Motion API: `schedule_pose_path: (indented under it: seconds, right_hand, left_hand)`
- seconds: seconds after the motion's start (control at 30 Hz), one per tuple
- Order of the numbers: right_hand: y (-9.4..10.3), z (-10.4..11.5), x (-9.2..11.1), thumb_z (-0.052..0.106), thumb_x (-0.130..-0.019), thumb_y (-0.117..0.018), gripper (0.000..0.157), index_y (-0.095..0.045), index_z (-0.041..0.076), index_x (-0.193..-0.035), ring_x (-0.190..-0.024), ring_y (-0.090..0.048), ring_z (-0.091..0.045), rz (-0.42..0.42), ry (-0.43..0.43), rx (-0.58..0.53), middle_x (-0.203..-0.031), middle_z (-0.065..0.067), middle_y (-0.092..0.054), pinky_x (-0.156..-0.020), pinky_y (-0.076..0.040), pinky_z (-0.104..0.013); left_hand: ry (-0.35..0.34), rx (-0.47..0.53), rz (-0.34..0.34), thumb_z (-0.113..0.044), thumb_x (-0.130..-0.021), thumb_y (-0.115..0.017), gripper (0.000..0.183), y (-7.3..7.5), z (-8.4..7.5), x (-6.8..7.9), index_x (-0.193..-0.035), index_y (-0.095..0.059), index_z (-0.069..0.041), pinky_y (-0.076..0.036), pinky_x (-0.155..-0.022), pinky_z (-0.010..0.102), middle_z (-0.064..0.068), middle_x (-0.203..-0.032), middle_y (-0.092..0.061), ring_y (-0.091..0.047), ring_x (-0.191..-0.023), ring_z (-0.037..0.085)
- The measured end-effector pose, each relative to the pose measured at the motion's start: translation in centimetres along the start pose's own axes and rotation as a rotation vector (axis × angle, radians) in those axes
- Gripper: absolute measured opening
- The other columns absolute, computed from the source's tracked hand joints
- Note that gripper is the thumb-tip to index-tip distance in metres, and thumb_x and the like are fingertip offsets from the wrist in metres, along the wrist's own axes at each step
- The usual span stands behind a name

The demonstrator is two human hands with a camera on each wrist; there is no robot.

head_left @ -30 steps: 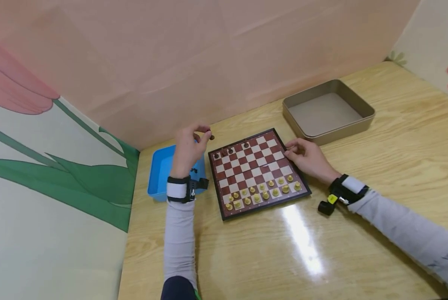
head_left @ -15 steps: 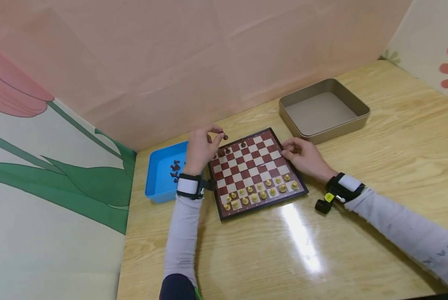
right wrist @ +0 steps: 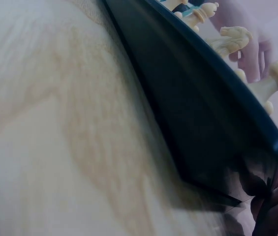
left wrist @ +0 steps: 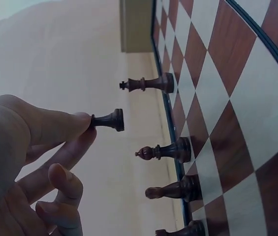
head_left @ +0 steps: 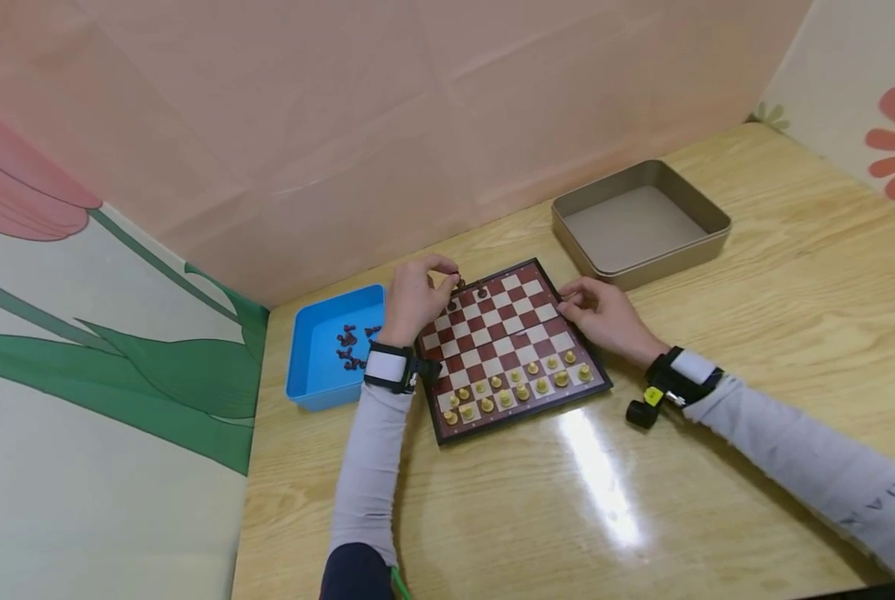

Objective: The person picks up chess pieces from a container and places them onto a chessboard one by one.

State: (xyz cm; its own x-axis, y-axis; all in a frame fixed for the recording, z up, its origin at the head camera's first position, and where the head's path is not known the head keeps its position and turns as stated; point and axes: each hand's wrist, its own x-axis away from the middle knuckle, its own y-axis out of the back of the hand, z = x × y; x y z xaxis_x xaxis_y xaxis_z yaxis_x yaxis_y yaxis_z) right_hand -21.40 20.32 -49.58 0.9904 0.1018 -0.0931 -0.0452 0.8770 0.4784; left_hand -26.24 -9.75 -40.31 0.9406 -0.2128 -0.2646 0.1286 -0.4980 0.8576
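My left hand (head_left: pixel 413 302) pinches a dark chess piece (left wrist: pixel 110 119) by its top, between thumb and index finger; the fingertips hide its head. The piece hangs above the far edge of the chessboard (head_left: pixel 466 343). In the left wrist view, a dark king (left wrist: pixel 148 83) stands to one side of it, and a bishop (left wrist: pixel 168 151), a knight (left wrist: pixel 178 190) and a partly cut-off rook (left wrist: pixel 185 230) stand to the other. Cream-yellow pieces (head_left: pixel 522 392) fill two rows at the near side. My right hand (head_left: pixel 605 318) grips the board's right edge with thumb and fingers.
A blue plastic box (head_left: pixel 294 371) stands left of the board, with several dark pieces (head_left: pixel 348 340) lying in it. Behind and to the right is a brown rectangular tin (head_left: pixel 657 265). A pinkish covered wall (head_left: pixel 342 150) rises along the table's back.
My left hand has carried the dark chess piece rightward from beside the blue box to the board's far edge. My right hand keeps its place at the board's right edge.
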Motion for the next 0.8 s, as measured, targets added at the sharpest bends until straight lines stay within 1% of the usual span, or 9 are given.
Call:
schedule_pose_path:
  seconds: [0.13,0.27,0.37,0.43,0.57,0.63,0.73,0.8]
  right_hand:
    - [-0.2,0.3,-0.2,0.023,-0.107,-0.066,0.031,-0.066,0.002,-0.131,-0.109,-0.069,-0.034,0.007,-0.008,-0.005,-0.11,-0.018,-0.072,-0.09,-0.049,-0.035]
    - [-0.2,0.5,-0.3,0.023,-0.107,-0.066,0.032,-0.066,0.002,-0.131,-0.108,-0.068,-0.034,0.015,-0.008,-0.006,-0.111,-0.019,-0.072,-0.09,-0.048,-0.036]
    - [-0.2,0.5,-0.3,0.022,-0.107,-0.066,0.033,-0.065,0.0,-0.132,-0.107,-0.068,-0.035,0.021,0.002,-0.008,-0.112,-0.021,-0.072,-0.091,-0.047,-0.038]
    - [-0.3,0.4,-0.5,0.022,-0.107,-0.066,0.032,-0.065,0.0,-0.131,-0.104,-0.068,-0.034,0.02,0.007,-0.005,-0.111,-0.02,-0.072,-0.091,-0.047,-0.038]
    - [-0.6,0.2,-0.8,0.022,-0.107,-0.066,0.031,-0.066,0.001,-0.13,-0.101,-0.068,-0.031,0.019,0.019,0.007,-0.108,-0.018,-0.073,-0.088,-0.048,-0.034]
    - [-0.6,0.1,-0.9,0.022,-0.107,-0.066,0.031,-0.066,0.001,-0.13,-0.102,-0.068,-0.032,0.024,0.02,0.008,-0.109,-0.018,-0.073,-0.089,-0.048,-0.035]
    - [-0.5,0.0,-0.9,0.022,-0.107,-0.066,0.031,-0.065,0.001,-0.13,-0.104,-0.068,-0.033,0.027,0.02,0.01,-0.11,-0.019,-0.072,-0.091,-0.047,-0.037]
    - [-0.3,0.0,-0.8,0.022,-0.107,-0.066,0.031,-0.066,0.001,-0.13,-0.103,-0.068,-0.032,0.026,0.019,0.011,-0.109,-0.019,-0.072,-0.09,-0.047,-0.036]
  left_hand:
    - [0.041,0.007,0.034,-0.031,-0.102,-0.075,0.017,-0.3,0.2,0.1,-0.116,-0.081,-0.022,-0.035,-0.046,0.03,-0.003,-0.113,-0.079,-0.054,-0.058,0.019]
    - [0.066,0.02,0.059,-0.03,-0.102,-0.076,0.015,-0.6,0.4,0.2,-0.114,-0.081,-0.021,-0.035,-0.048,0.031,-0.002,-0.113,-0.079,-0.053,-0.057,0.02]
    - [0.079,0.021,0.066,-0.029,-0.101,-0.076,0.014,-0.8,0.5,0.3,-0.112,-0.08,-0.021,-0.034,-0.048,0.03,-0.002,-0.112,-0.079,-0.052,-0.057,0.021]
    - [0.081,0.019,0.068,-0.029,-0.101,-0.077,0.013,-0.8,0.6,0.3,-0.111,-0.08,-0.021,-0.034,-0.048,0.03,-0.001,-0.112,-0.079,-0.053,-0.057,0.021]
    - [0.082,0.0,0.076,-0.028,-0.101,-0.077,0.012,-0.8,0.7,0.4,-0.109,-0.081,-0.02,-0.037,-0.049,0.03,0.0,-0.111,-0.079,-0.059,-0.066,0.017]
    - [0.076,-0.011,0.077,-0.029,-0.101,-0.077,0.013,-0.9,0.7,0.5,-0.109,-0.082,-0.02,-0.036,-0.048,0.03,0.0,-0.11,-0.08,-0.059,-0.063,0.018]
    - [0.087,-0.009,0.079,-0.03,-0.101,-0.077,0.014,-1.2,0.6,0.5,-0.11,-0.082,-0.02,-0.035,-0.047,0.029,0.0,-0.11,-0.079,-0.057,-0.059,0.018]
    - [0.097,-0.008,0.082,-0.03,-0.101,-0.077,0.014,-1.5,0.5,0.4,-0.11,-0.082,-0.02,-0.035,-0.047,0.029,0.0,-0.11,-0.079,-0.057,-0.058,0.018]
